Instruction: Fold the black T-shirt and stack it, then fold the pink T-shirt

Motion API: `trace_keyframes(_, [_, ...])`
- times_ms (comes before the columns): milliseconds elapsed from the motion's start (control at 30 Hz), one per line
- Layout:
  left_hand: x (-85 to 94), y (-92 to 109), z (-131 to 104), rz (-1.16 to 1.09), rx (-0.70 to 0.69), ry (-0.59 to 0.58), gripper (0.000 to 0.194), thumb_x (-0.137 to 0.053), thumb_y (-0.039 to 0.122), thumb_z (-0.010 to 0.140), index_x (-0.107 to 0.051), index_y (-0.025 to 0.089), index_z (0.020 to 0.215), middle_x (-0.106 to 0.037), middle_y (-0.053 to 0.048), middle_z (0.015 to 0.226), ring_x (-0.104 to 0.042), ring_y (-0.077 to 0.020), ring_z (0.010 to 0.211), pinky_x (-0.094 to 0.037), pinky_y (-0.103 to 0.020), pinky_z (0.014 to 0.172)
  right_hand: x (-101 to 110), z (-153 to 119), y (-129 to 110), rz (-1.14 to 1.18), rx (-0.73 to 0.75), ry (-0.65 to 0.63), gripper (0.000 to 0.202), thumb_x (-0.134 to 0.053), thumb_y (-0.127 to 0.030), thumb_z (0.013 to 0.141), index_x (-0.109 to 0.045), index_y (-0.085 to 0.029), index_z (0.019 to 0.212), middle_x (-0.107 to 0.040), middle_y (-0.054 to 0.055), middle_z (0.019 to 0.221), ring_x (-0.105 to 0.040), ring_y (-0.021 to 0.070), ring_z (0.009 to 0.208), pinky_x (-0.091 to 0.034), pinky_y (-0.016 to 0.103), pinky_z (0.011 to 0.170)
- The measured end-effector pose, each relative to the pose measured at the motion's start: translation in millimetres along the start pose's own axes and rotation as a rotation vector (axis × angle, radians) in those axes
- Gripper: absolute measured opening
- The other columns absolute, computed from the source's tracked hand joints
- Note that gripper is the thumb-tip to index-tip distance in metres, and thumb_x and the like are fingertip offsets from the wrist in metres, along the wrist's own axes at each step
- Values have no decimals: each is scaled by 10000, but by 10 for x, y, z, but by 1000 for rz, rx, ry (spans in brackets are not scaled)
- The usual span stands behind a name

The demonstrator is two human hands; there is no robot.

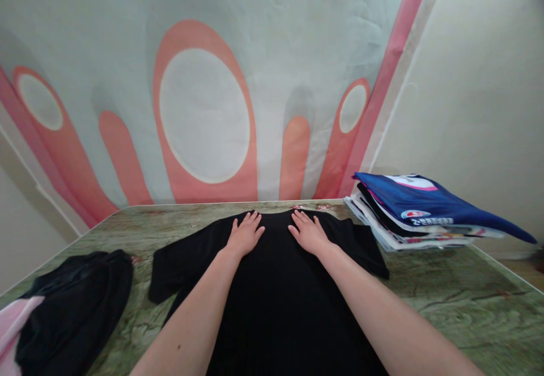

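A black T-shirt (289,296) lies spread on the table, its collar toward the far edge and its short sleeves out to both sides. Its lower part runs out of view at the bottom. My left hand (246,233) rests flat on the shirt near the left shoulder, fingers apart and pointing away from me. On the other side of the collar, my right hand (309,231) presses flat near the right shoulder with fingers spread. Neither hand grips the cloth.
At the right stands a stack of folded clothes (408,217), with a navy blue garment (450,203) on top overhanging to the right. A crumpled black garment (80,308) and a pink cloth (17,325) lie at the left. The wood-patterned table (144,330) meets a printed backdrop (272,81).
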State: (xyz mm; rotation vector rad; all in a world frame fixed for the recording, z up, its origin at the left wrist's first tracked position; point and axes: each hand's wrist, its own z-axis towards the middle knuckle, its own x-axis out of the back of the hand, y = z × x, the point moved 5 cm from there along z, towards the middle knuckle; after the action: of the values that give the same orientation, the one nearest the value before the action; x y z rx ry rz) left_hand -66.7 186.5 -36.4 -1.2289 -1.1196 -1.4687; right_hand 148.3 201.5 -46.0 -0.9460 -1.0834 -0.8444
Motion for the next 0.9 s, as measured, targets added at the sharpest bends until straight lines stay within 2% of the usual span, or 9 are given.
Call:
trace_keyframes(167, [-37,-33,21,-9,-6,16,531,-249,492,961,-306,298,1452,-217,-7,1549,-150,-242,1430,-150,-578,1103,9,-4,-3,8,2,-2,557,-249,-484,968,-358,-203,1435,-255,60,1533,-213,235,1407,-130,518,1121])
trace_keyframes(333, [-60,-36,21,-14,-2,-19,571,-195,533,960,-262,292,1473,-171,-9,1559,-136,-249,1432,-145,-580,1103,1,-2,6,7,0,-15,568,-233,-494,969,-339,-203,1445,-239,61,1539,-197,232,1412,-113,514,1124])
trace_keyframes(600, [-57,-82,87,9,84,-8,654,-136,633,924,-239,306,1481,-138,-35,1567,-134,-288,1429,-142,-605,1090,-43,79,-39,-1,0,-88,609,-156,-505,970,-237,-188,1484,-153,52,1560,-120,212,1431,-71,509,1130])
trace_keyframes(767, [-47,-118,100,34,79,2,653,-129,626,930,-239,296,1482,-154,-47,1565,-154,-290,1424,-146,-609,1085,-53,140,-70,-6,-7,-104,614,-147,-504,968,-231,-185,1486,-119,43,1564,-107,209,1434,-72,512,1129])
trace_keyframes(900, [-24,-109,60,50,60,44,639,-154,589,947,-214,260,1492,-151,-51,1564,-147,-270,1428,-162,-579,1096,-47,129,-67,2,4,-81,606,-162,-502,968,-259,-189,1477,-152,41,1559,-132,210,1429,-81,513,1129])
